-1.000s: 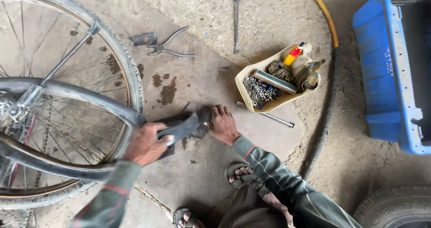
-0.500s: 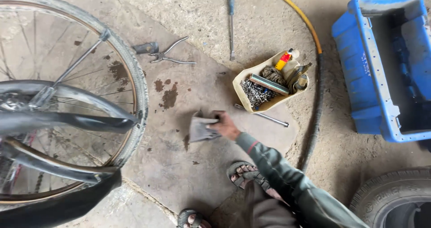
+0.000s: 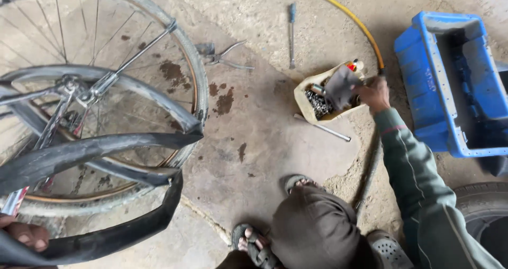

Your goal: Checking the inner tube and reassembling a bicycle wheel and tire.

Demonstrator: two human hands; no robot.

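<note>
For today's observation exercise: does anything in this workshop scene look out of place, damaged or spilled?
Yes. The black inner tube hangs loose outside the bicycle wheel, gripped by the left hand. Dark stains spot the concrete floor. Pliers and a screwdriver lie scattered beyond the tan tool box, where the right hand holds a grey piece.

Setting: a ground-level bicycle repair workshop. Rough, stained concrete floor (image 3: 254, 142) serves as the work surface. Spoked bicycle wheel (image 3: 95, 89) fills the left of the frame, with a black rubber inner tube (image 3: 106, 152) draped across it. Metal pliers (image 3: 225, 57) and a blue-handled screwdriver (image 3: 291, 33) lie loose at upper centre. Beige plastic tray of small parts (image 3: 307, 102) sits right of centre; blue plastic crate (image 3: 455, 83) at upper right.
</note>
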